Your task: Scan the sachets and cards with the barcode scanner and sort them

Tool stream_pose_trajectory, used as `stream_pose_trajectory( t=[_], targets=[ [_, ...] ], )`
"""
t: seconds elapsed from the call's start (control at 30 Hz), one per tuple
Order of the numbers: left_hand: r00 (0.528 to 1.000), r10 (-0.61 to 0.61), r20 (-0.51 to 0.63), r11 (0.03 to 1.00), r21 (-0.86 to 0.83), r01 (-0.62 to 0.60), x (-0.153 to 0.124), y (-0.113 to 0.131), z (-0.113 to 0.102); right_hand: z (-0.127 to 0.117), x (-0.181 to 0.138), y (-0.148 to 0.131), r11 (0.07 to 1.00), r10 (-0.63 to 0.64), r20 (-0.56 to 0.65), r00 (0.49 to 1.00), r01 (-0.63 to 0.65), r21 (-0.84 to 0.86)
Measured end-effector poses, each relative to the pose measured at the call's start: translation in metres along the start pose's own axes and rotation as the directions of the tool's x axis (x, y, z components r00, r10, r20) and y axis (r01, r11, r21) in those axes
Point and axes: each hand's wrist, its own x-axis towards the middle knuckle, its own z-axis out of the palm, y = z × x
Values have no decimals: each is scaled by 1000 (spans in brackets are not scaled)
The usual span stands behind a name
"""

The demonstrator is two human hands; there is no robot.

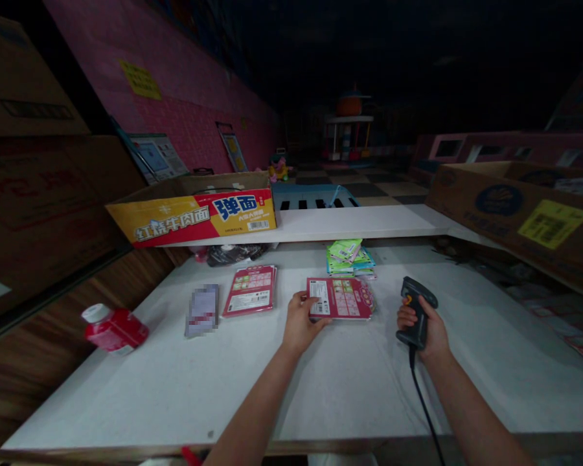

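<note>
My left hand (pixel 302 323) grips the left end of a flat pink packet (pixel 342 299), its thumb on top beside a white barcode label. The packet lies on the white table, with small printed pictures facing up. In my right hand (pixel 433 330) is a black barcode scanner (pixel 416 312), held by its handle just right of the packet. Its cable (pixel 425 404) runs down past the table's front edge. Left of my left hand lies a similar stack of pink packets (pixel 251 290). Behind the held packet sits a pile of green and blue sachets (pixel 348 257).
A blurred, pixelated flat item (pixel 203 312) and a red bottle with a white cap (pixel 115 329), on its side, lie at left. A raised white shelf (pixel 350 221) crosses the back. It bears an open noodle carton (pixel 199 213) and, at right, a brown carton (pixel 510 204).
</note>
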Motion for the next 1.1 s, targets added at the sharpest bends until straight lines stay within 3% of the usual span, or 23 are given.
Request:
stream_pose_trajectory(
  t=[0.2, 0.4, 0.53, 0.63, 0.73, 0.87, 0.93, 1.1],
  targets=[
    [998, -10, -63, 997, 80, 15, -1, 3, 12, -1, 0, 0, 1000, 0, 10, 1000, 0, -17],
    [996, 30, -84, 998, 62, -24, -4, 3, 9, 2, -1, 0, 1000, 7, 2, 1000, -7, -15],
    [987, 30, -155, 995, 100, -15, -8, 5, -10, 0, -4, 0, 1000, 21, 8, 1000, -20, -17],
    [969, -28, -247, 966, 243, 90, -7, 0, -40, -1, -6, 1, 1000, 14, -1, 1000, -14, -17],
    [908, -166, -386, 842, 423, 334, -3, -13, -76, -2, -7, 2, 1000, 5, -17, 1000, -5, -22],
    [757, -376, -535, 584, 498, 642, 2, -35, -110, -2, -8, 3, 999, 3, -23, 1000, -4, -37],
    [728, -446, -521, 502, 527, 685, 3, -43, -118, -1, -8, 3, 999, -4, -22, 1000, 4, -37],
    [738, -471, -484, 444, 593, 672, -7, -43, -117, 2, -10, 4, 1000, -3, -53, 999, 2, -21]
  ],
)
